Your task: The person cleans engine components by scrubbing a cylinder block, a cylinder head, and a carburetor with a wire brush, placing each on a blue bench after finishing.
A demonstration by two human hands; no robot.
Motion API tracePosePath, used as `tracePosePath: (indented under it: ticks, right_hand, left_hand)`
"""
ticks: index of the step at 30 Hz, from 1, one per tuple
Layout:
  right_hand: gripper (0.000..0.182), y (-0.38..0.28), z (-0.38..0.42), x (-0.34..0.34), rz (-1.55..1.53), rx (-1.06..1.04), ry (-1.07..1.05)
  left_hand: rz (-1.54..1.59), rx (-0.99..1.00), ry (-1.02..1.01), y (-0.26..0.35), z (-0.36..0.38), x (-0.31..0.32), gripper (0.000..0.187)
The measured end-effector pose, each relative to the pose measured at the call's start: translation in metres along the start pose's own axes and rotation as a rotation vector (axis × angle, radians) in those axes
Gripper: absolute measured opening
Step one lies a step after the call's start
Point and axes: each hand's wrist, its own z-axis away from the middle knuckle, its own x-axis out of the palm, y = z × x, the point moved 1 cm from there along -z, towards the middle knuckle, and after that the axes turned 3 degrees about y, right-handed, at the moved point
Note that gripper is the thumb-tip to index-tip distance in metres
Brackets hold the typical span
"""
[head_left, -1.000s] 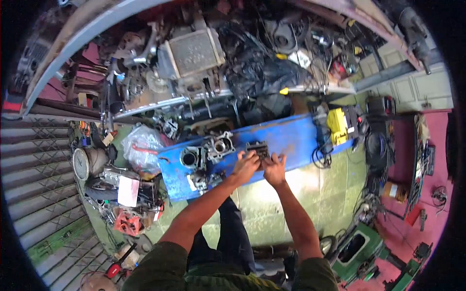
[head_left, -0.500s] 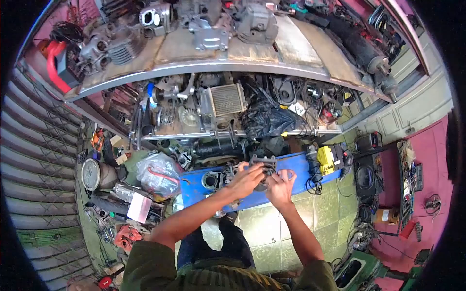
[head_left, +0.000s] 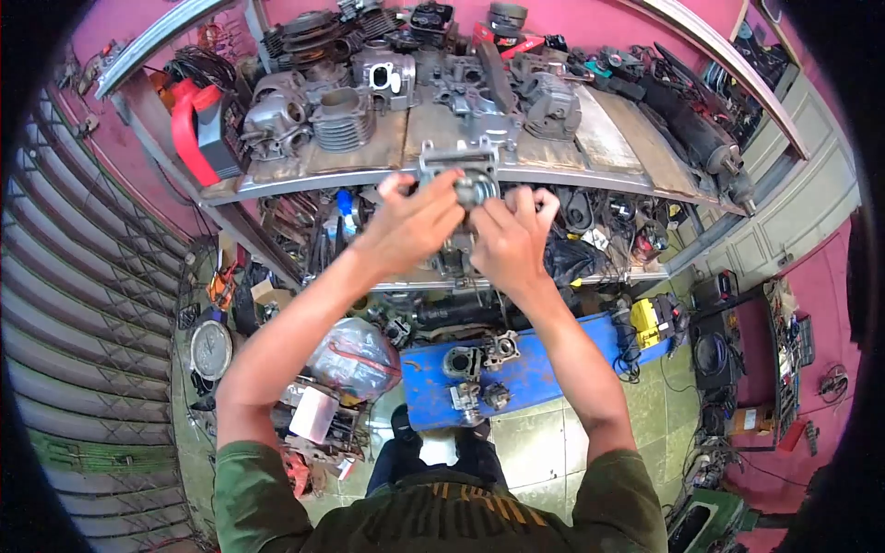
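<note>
Both hands hold a grey metal engine part (head_left: 460, 163) in front of the upper shelf's edge. My left hand (head_left: 415, 221) is wrapped on its left side, with fingers bent over the front. My right hand (head_left: 509, 238) grips at its lower right, fingers curled beside a round opening. The fingertips partly hide the part. Lower down, on the blue bench (head_left: 544, 369), lie a ringed metal part (head_left: 461, 361), a smaller part (head_left: 503, 347) and two more small metal pieces.
An upper shelf (head_left: 323, 175) bears finned cylinders and engine cases. Below it a lower shelf holds more parts. A plastic bag (head_left: 355, 358) lies left of the bench; a yellow case (head_left: 653, 320) sits at its right end. A red-and-black container (head_left: 205, 134) stands upper left.
Both hands have lifted the engine part from over the blue bench up to the upper shelf's front edge. The camera view has tilted up, showing more of the shelf and wall.
</note>
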Motion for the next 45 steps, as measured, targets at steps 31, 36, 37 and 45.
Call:
tracePosePath:
  ticks: [31, 36, 37, 45]
  right_hand:
    - [0.022, 0.027, -0.026, 0.129, 0.093, -0.063, 0.071]
    - [0.027, 0.026, -0.016, 0.128, 0.079, -0.055, 0.055]
    - [0.023, 0.027, -0.015, 0.127, 0.095, -0.055, 0.04]
    - [0.026, 0.083, -0.07, 0.082, 0.325, 0.361, 0.117]
  left_hand:
    - [0.12, -0.686, 0.088, -0.157, -0.011, 0.057, 0.069]
    - [0.495, -0.854, -0.335, -0.176, -0.019, 0.055, 0.097]
    - [0.493, -0.852, -0.336, -0.176, -0.021, 0.053, 0.097]
    - [0.391, -0.77, -0.169, -0.159, -0.027, 0.062, 0.095]
